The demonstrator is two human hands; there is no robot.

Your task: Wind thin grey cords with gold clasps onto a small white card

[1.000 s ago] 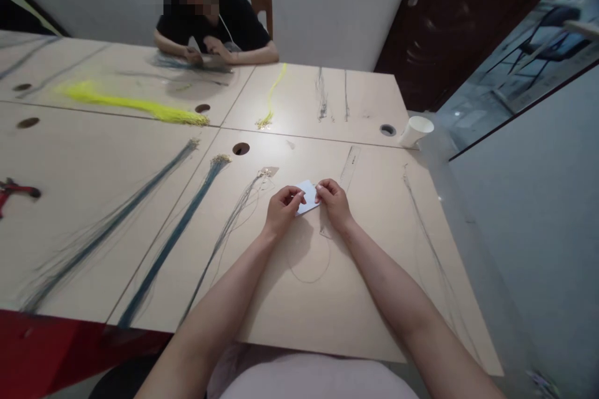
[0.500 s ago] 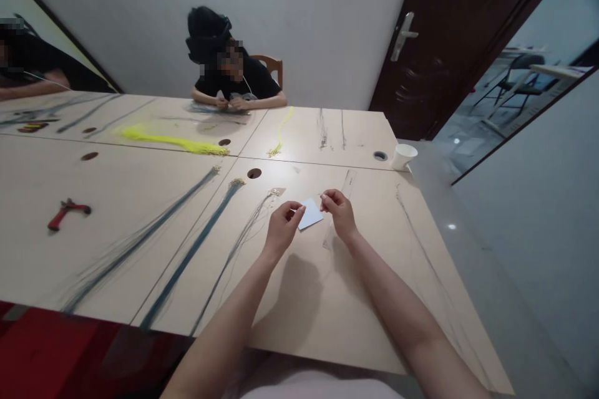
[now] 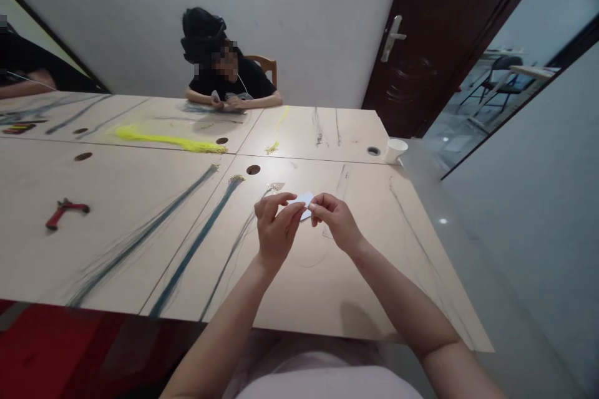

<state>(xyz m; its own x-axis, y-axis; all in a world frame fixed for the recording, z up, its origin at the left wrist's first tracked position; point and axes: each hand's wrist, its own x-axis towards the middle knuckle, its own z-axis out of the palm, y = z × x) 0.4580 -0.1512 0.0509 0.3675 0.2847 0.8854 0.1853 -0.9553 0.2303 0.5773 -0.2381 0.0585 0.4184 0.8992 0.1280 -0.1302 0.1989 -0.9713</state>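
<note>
My left hand (image 3: 276,227) and my right hand (image 3: 337,219) meet over the table, thumb and finger of each pinched together. Whatever sits between the fingertips is too small to make out. Partly hidden behind them is a small white card (image 3: 306,198); I cannot tell whether it touches my left fingers. A faint thin line curves on the table below my hands. Just beyond my right hand lies a clear ruler (image 3: 345,176). Left of my left hand, a sparse bundle of dark strands (image 3: 234,248) ends near a small clear bag (image 3: 277,187) with gold-coloured bits.
Teal strand bundles (image 3: 199,246) and red-handled pliers (image 3: 65,212) lie to the left. Yellow strands (image 3: 173,140) stretch across the far side, where a person (image 3: 229,84) sits. A white cup (image 3: 395,151) stands by the right edge, near single dark strands (image 3: 412,227).
My hands have come together, the right moving left to meet the left fingertips. My left hand has turned and now covers more of the white card. The whole view has shifted slightly.
</note>
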